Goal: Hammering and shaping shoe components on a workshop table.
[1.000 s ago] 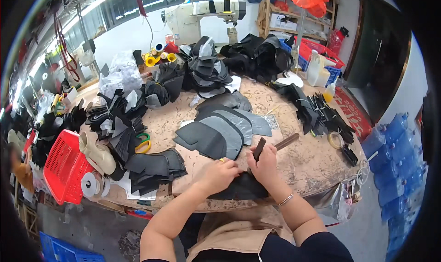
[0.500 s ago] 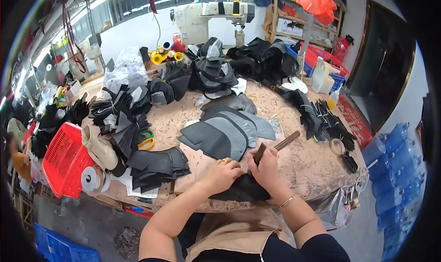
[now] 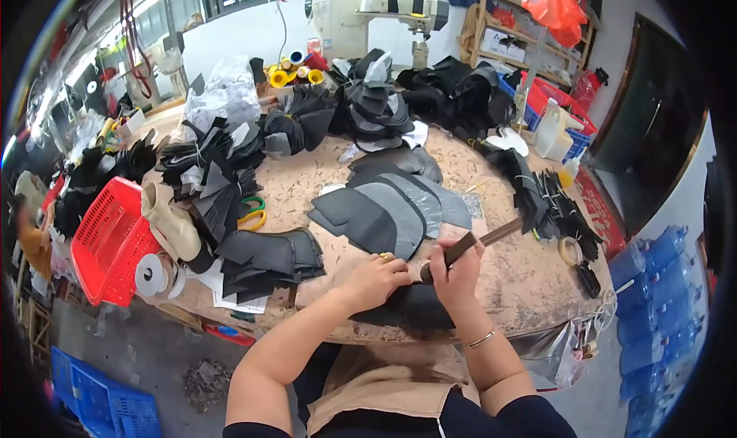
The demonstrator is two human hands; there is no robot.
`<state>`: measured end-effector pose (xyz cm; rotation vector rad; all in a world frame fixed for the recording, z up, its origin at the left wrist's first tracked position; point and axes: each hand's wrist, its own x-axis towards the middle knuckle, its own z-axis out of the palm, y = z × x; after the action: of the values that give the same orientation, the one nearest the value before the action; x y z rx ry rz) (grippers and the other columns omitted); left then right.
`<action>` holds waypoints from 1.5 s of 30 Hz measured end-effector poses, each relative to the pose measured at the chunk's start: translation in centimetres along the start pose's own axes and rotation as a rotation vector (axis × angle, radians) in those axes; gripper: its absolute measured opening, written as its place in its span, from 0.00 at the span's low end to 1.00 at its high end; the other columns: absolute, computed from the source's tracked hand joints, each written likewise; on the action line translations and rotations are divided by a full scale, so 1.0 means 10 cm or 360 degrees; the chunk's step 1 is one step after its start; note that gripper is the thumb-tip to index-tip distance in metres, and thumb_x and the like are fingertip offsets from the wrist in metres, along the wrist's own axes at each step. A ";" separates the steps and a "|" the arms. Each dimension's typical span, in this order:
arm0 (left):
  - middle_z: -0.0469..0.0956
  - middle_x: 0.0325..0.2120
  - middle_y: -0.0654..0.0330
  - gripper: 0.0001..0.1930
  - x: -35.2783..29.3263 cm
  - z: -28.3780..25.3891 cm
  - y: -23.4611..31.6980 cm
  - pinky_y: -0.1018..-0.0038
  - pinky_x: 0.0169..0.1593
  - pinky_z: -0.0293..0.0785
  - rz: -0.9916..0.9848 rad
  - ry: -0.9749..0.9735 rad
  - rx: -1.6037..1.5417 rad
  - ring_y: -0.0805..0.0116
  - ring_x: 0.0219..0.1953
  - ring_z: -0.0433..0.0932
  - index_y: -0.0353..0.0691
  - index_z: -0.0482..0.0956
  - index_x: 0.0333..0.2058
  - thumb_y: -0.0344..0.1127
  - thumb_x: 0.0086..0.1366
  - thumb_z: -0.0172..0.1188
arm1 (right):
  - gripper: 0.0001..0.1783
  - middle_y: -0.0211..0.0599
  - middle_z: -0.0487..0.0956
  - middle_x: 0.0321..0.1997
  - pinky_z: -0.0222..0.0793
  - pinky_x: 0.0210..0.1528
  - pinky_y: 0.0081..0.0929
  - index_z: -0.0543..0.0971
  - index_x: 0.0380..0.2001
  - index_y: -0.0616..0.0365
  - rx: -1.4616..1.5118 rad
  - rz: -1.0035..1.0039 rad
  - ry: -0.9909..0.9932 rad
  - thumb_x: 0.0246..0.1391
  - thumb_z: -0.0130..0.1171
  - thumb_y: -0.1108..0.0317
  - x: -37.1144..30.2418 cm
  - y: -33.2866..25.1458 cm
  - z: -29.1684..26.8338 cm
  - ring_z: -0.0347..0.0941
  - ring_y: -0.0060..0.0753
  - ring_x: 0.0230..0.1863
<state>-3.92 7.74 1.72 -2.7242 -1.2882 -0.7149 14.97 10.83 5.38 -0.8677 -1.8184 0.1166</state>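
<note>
The scuffed tan surface (image 3: pixel 530 284) carries a flat black sheet (image 3: pixel 414 309) near, overlapping curved grey pieces (image 3: pixel 390 208) beyond, stacked black pieces (image 3: pixel 265 257) left.

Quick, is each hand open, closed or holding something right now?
Left hand: fingers bent at the edge of a black piece; can't tell whether pinching it.
Right hand: closed, holding a flat brown tool.

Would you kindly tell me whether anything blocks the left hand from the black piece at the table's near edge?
Nothing visible does: the left hand rests against the black piece; the right hand, holding a brown tool, is alongside.
</note>
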 end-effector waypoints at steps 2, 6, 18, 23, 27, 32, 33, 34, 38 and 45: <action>0.76 0.36 0.66 0.10 -0.04 0.02 0.05 0.67 0.44 0.73 -0.0023 0.0006 0.0006 0.63 0.42 0.75 0.50 0.81 0.36 0.32 0.54 0.59 | 0.06 0.33 0.78 0.29 0.60 0.48 0.39 0.76 0.29 0.56 -0.0031 -0.0016 -0.0018 0.49 0.63 0.69 -0.10 0.11 0.12 0.72 0.42 0.34; 0.76 0.37 0.66 0.10 -0.02 0.04 0.05 0.67 0.45 0.73 -0.0051 -0.0042 0.0048 0.61 0.44 0.75 0.50 0.80 0.37 0.31 0.55 0.57 | 0.07 0.33 0.77 0.29 0.60 0.48 0.39 0.77 0.29 0.54 -0.0033 -0.0107 -0.0096 0.47 0.64 0.68 -0.10 0.16 0.19 0.71 0.43 0.35; 0.77 0.35 0.67 0.07 -0.11 0.02 -0.12 0.68 0.38 0.75 -0.0091 0.0007 -0.0178 0.65 0.39 0.77 0.50 0.82 0.33 0.31 0.56 0.58 | 0.08 0.35 0.78 0.31 0.61 0.48 0.36 0.76 0.30 0.57 -0.0025 0.0041 -0.0124 0.48 0.64 0.69 -0.07 0.15 0.20 0.72 0.44 0.37; 0.77 0.37 0.69 0.12 -0.12 -0.06 -0.02 0.69 0.37 0.75 0.0002 0.0040 0.0108 0.65 0.39 0.77 0.53 0.81 0.36 0.30 0.52 0.59 | 0.09 0.33 0.78 0.29 0.61 0.47 0.36 0.76 0.31 0.56 -0.0013 0.0009 -0.0036 0.47 0.65 0.68 0.04 -0.01 0.07 0.71 0.44 0.35; 0.76 0.38 0.70 0.13 -0.10 -0.02 -0.01 0.69 0.38 0.75 0.0007 0.0036 0.0229 0.66 0.39 0.77 0.54 0.81 0.37 0.30 0.52 0.59 | 0.09 0.31 0.76 0.27 0.61 0.46 0.36 0.76 0.30 0.55 -0.0085 -0.0134 -0.0166 0.47 0.66 0.67 -0.09 0.09 0.27 0.71 0.43 0.32; 0.75 0.36 0.69 0.11 -0.13 0.00 -0.04 0.68 0.38 0.75 -0.0053 0.0070 0.0099 0.67 0.40 0.76 0.54 0.80 0.38 0.32 0.55 0.59 | 0.10 0.33 0.76 0.28 0.60 0.46 0.36 0.76 0.31 0.57 0.0083 -0.0110 -0.0149 0.47 0.66 0.67 0.03 0.04 0.19 0.71 0.43 0.32; 0.75 0.36 0.69 0.11 -0.14 0.00 -0.01 0.68 0.38 0.75 -0.0061 0.0064 0.0092 0.67 0.40 0.76 0.54 0.80 0.38 0.32 0.55 0.59 | 0.10 0.33 0.76 0.28 0.60 0.46 0.36 0.76 0.31 0.57 0.0110 -0.0034 -0.0109 0.47 0.65 0.67 0.01 -0.03 0.12 0.71 0.42 0.33; 0.75 0.36 0.69 0.10 -0.13 -0.01 -0.02 0.68 0.38 0.75 -0.0075 0.0104 0.0060 0.67 0.40 0.76 0.54 0.80 0.37 0.33 0.55 0.60 | 0.10 0.33 0.76 0.28 0.60 0.46 0.36 0.76 0.31 0.57 0.0113 -0.0027 -0.0119 0.47 0.65 0.67 -0.05 -0.02 0.17 0.71 0.42 0.33; 0.76 0.33 0.69 0.08 -0.16 0.04 -0.06 0.67 0.38 0.75 -0.0178 0.0189 0.0019 0.66 0.39 0.77 0.53 0.81 0.34 0.33 0.55 0.60 | 0.09 0.37 0.77 0.29 0.62 0.45 0.37 0.76 0.30 0.58 -0.0116 -0.0246 -0.0128 0.48 0.65 0.67 -0.07 0.04 0.30 0.72 0.44 0.34; 0.77 0.35 0.67 0.08 -0.19 -0.06 -0.06 0.69 0.39 0.76 -0.0011 0.0146 0.0059 0.66 0.39 0.77 0.50 0.81 0.33 0.32 0.52 0.61 | 0.08 0.37 0.77 0.29 0.62 0.46 0.37 0.76 0.31 0.58 0.0083 0.0003 -0.0073 0.49 0.63 0.67 0.03 -0.03 0.18 0.71 0.44 0.33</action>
<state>-5.70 6.61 1.34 -2.6261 -1.2787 -0.7981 13.27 11.37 4.96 -0.8364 -1.8492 0.1858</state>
